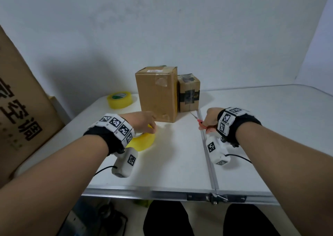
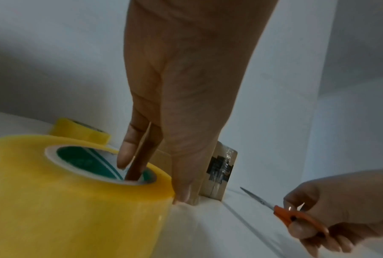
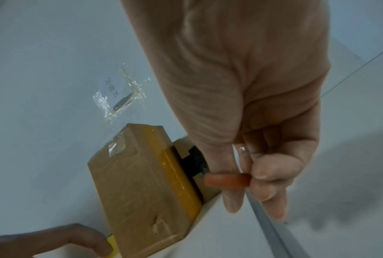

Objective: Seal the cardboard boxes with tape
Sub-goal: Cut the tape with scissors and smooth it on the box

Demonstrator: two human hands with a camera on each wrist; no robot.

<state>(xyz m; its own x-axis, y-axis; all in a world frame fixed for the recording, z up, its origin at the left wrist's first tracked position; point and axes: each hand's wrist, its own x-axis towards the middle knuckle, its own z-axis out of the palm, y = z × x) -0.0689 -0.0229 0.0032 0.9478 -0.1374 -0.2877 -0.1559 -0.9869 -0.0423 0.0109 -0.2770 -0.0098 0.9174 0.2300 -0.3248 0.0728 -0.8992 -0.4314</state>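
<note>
— Yellow tape roll (image 2: 80,200) sits right under the left hand (image 1: 142,122); fingers (image 2: 126,153) hook into its core while the thumb presses the outer wall.

— And where do the boxes stand?

— Just beyond that hand on the white table (image 1: 270,127): the tall cardboard box (image 1: 156,95), with the small taped box (image 1: 189,93) touching its right side.

— What about the right hand (image 1: 210,122)?

— It grips orange-handled scissors (image 2: 285,213), blades together and pointing towards the boxes. A second tape roll (image 1: 119,99) lies far left.
</note>
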